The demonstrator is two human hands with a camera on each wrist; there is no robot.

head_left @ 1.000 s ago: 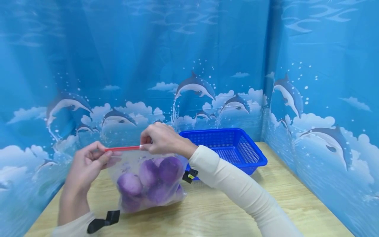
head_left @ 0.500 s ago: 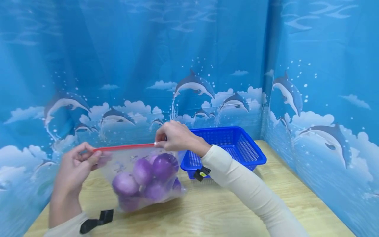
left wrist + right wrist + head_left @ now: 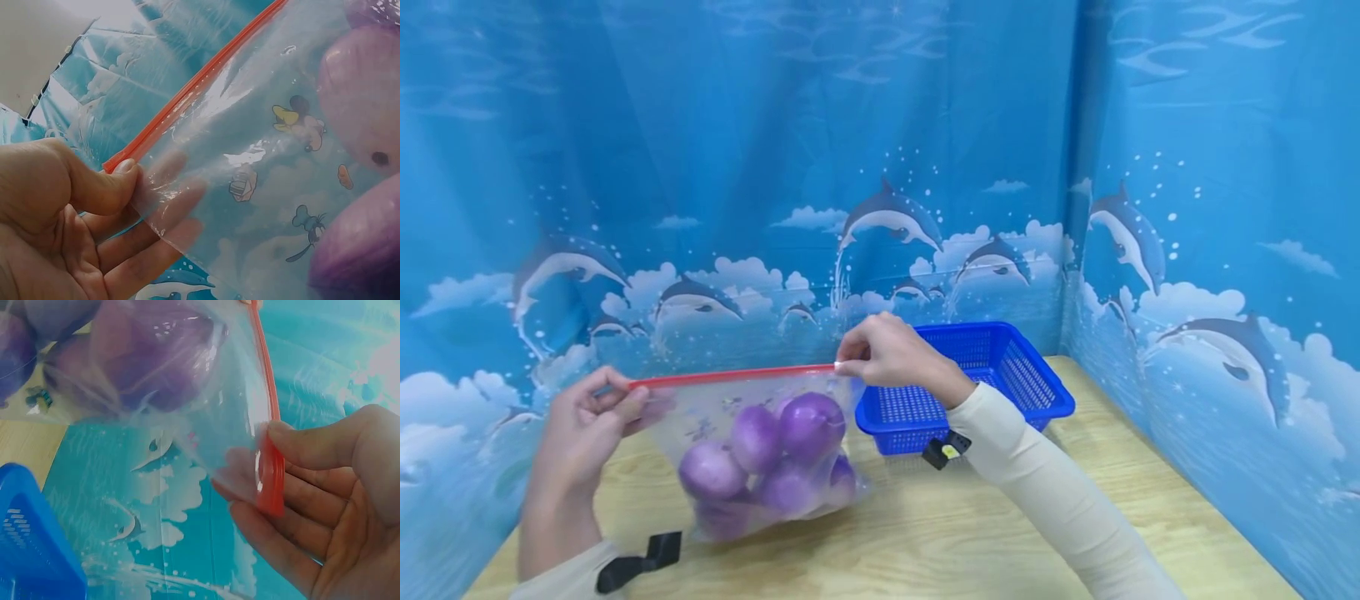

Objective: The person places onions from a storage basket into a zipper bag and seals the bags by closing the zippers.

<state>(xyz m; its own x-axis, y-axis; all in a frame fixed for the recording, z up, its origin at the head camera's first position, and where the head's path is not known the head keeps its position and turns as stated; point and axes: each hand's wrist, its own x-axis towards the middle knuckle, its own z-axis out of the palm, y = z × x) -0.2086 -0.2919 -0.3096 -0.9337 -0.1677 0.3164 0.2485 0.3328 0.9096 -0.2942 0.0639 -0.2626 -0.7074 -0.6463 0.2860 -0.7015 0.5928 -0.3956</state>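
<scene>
A clear zip bag with a red zip strip hangs between my hands, its lower part close to the table. Several round purple things fill it, and cartoon figures are printed on the plastic. My left hand pinches the strip's left end between thumb and fingers, some fingers showing through the film. At the strip's right end, my right hand pinches it, a small white piece at the fingertips. In the right wrist view the thumb lies on the red strip, fingers behind.
A blue perforated basket stands on the wood-grain table behind and right of the bag, partly behind my right hand. Blue curtains printed with dolphins enclose the back and sides.
My right hand has slid rightward along the red strip to its end, the white piece going with it. My left hand has shifted left, and the strip now shows at full width.
</scene>
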